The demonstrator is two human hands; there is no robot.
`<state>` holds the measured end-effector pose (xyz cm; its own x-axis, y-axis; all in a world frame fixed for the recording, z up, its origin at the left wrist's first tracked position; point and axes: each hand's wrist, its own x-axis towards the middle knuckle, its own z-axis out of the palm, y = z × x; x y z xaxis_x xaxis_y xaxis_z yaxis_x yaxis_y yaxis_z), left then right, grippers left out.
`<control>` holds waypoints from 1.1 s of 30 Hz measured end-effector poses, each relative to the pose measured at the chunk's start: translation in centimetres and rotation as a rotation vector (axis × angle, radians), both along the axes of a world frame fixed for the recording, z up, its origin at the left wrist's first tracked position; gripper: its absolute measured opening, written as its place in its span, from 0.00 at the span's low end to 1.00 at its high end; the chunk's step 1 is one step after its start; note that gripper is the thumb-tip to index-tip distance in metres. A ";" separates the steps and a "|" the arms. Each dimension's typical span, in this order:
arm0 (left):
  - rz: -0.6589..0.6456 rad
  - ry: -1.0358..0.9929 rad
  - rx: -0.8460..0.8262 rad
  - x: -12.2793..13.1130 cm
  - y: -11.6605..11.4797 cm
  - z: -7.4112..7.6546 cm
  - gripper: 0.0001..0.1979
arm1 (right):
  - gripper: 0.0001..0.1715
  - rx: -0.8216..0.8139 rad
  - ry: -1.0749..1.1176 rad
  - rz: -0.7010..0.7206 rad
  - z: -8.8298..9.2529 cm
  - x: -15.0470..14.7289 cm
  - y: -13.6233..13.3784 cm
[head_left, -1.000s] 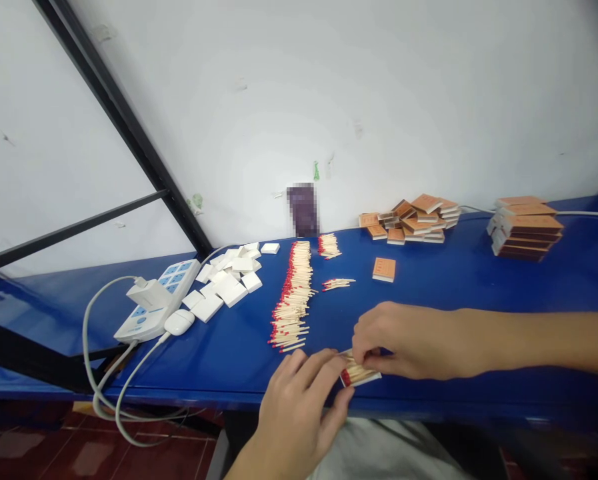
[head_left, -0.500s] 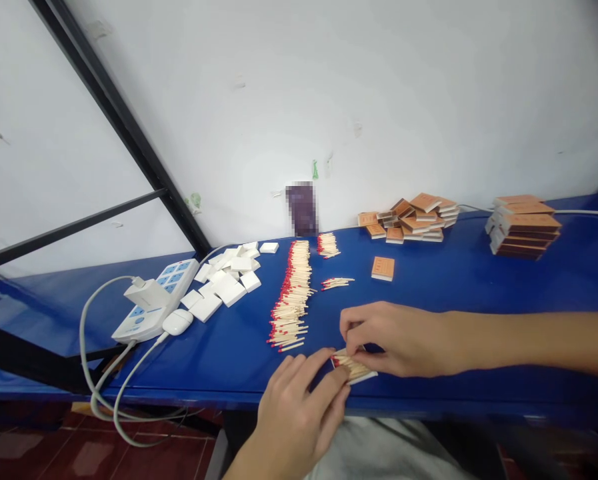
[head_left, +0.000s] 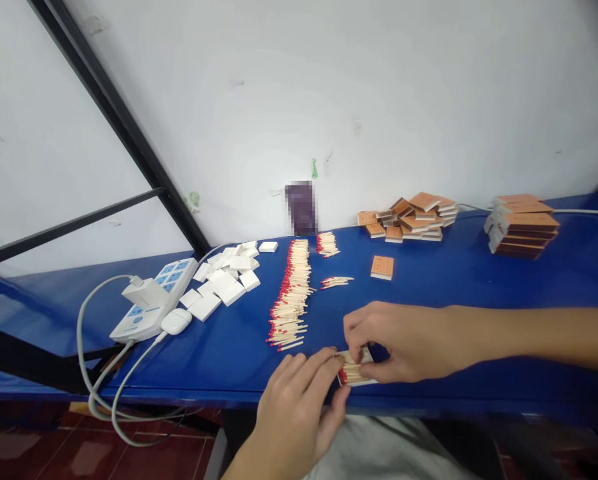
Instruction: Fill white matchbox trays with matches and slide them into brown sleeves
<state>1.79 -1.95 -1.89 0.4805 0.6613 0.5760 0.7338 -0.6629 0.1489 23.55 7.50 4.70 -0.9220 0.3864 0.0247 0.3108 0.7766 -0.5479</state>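
Note:
A small white matchbox tray (head_left: 369, 382) lies at the front of the blue table, partly filled with red-tipped matches (head_left: 351, 373). My left hand (head_left: 299, 403) steadies it from the left, thumb at the near corner and fingertips along the left edge. Over the tray, my right hand (head_left: 396, 343) has bent fingers and thumb on the matches; its palm hides the right end. Beyond my hands runs a long heap of loose matches (head_left: 293, 293), heads to the left. A few matches (head_left: 336, 283) and a small pile (head_left: 327, 244) lie right of it.
White empty-looking trays (head_left: 229, 285) are heaped at left beside a power strip (head_left: 153, 300) with cables and a white earbud case (head_left: 177, 321). Orange matchboxes (head_left: 419, 217) lie piled at the back, a stack (head_left: 523, 227) stands farther right, and one matchbox (head_left: 381, 267) lies alone.
The tray has shifted slightly right and turned a little. My left fingers have moved back from over the matches to the tray's left edge, so more of the matches shows.

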 end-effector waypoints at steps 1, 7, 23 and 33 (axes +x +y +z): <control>-0.003 0.004 0.003 0.0 0.0 0.0 0.12 | 0.04 -0.004 -0.001 -0.007 -0.1 0.0 0.1; -0.001 0.016 0.033 0.0 0.1 0.3 0.12 | 0.04 0.033 0.015 -0.049 -0.6 0.1 0.3; -0.012 0.014 -0.013 -0.1 0.0 0.2 0.12 | 0.05 0.064 -0.055 -0.012 0.0 0.0 0.1; -0.016 0.039 0.001 -0.3 0.0 0.0 0.13 | 0.05 0.155 -0.031 -0.078 -0.6 -0.2 -0.4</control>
<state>1.52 -1.93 -1.86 0.5133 0.6525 0.5575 0.7281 -0.6750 0.1197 23.30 7.11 4.07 -0.8907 0.4504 0.0613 0.3884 0.8241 -0.4122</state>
